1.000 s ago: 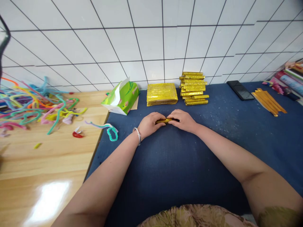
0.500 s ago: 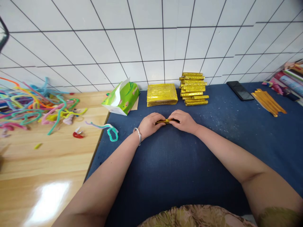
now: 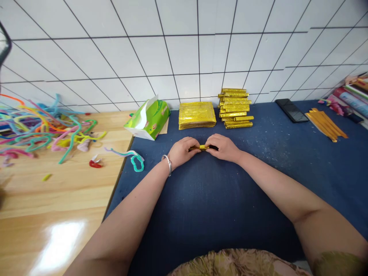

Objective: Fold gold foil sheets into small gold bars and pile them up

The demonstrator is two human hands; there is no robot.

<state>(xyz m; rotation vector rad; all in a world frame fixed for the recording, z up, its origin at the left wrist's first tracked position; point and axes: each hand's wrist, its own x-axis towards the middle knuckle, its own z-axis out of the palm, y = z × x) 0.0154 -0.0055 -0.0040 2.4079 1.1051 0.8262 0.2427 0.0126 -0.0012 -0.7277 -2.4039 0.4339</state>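
A small roll of gold foil paper [image 3: 202, 147] is pinched between my two hands above the dark blue cloth [image 3: 207, 199]. My left hand [image 3: 184, 149], with a silver bangle at its wrist, grips the roll's left end between thumb and fingers. The right end is in the closed fingers of my right hand [image 3: 222, 148]. Only the short middle of the roll shows; its ends are hidden by my fingers. Just beyond my hands lies a flat stack of gold foil paper sheets [image 3: 197, 114]. Right of that, several finished-looking gold foil rolls [image 3: 234, 109] are piled up.
A green tissue pack [image 3: 152, 119] stands left of the stack, near a bent teal pipe cleaner [image 3: 138, 164]. Many coloured pipe cleaners [image 3: 40, 130] cover the wooden tabletop [image 3: 71, 191]. At right lie a black phone [image 3: 291, 110], orange-gold strips [image 3: 327, 124] and books [image 3: 352, 99]. White tiled wall behind.
Both hands stay almost in place. The gold roll between my fingertips has turned a little, and its middle now looks thicker and brighter.
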